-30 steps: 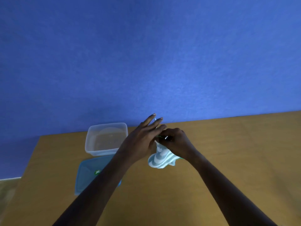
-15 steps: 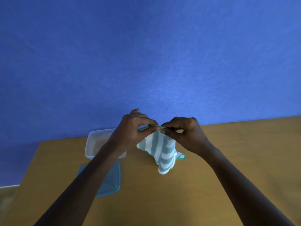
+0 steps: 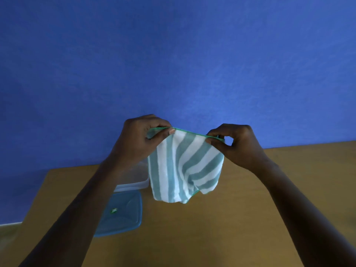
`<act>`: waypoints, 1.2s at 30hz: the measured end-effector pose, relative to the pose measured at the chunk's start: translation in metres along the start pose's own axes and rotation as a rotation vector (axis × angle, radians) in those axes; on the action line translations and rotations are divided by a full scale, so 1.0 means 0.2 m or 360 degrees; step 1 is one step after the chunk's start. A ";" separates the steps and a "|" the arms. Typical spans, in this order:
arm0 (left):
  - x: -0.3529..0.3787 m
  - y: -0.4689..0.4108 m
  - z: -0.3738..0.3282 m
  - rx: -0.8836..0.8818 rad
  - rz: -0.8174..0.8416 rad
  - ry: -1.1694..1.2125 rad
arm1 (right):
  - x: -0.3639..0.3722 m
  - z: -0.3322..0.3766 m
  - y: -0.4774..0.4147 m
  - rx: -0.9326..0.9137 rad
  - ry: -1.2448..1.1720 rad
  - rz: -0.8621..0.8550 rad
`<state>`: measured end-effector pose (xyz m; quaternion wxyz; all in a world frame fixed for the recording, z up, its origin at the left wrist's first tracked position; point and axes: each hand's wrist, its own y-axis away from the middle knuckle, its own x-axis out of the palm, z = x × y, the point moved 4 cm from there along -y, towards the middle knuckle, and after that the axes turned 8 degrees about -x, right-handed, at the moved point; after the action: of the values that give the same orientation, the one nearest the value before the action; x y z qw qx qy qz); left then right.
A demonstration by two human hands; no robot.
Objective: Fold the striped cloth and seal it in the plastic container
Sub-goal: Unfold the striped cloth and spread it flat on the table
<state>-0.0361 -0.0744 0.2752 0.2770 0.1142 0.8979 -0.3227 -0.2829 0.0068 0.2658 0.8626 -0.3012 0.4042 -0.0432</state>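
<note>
We held the striped cloth [image 3: 183,166] up in the air in front of the blue wall [image 3: 173,54], above the wooden counter [image 3: 212,228]. Our left hand [image 3: 140,139] was closed on the cloth's top edge near its left corner, thumb pressed over the green hem against the fingers behind it. Our right hand [image 3: 237,145] pinched the same edge at the right corner between thumb and forefinger, the other fingers curled. Between the two hands the hem ran nearly taut, sagging a little. The cloth hung down from that edge in loose folds, its teal and white stripes running mostly downward, its lower end clear of the counter.

The clear plastic container [image 3: 134,182] sat on the counter below and behind our left forearm, largely hidden by it, so we could not tell what was inside. Just in front of it, on the side nearer us, lay the blue lid [image 3: 125,211], flat on the counter, with a small green label on top.
</note>
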 end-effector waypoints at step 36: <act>-0.19 0.05 0.22 -0.0398 0.0117 0.0400 | -0.38 -0.32 0.24 0.0480 -0.0229 -0.0562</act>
<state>0.0180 -0.0967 0.2638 0.1862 0.1510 0.9537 -0.1814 -0.3875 0.0395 0.2594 0.9034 -0.2373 0.2719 -0.2317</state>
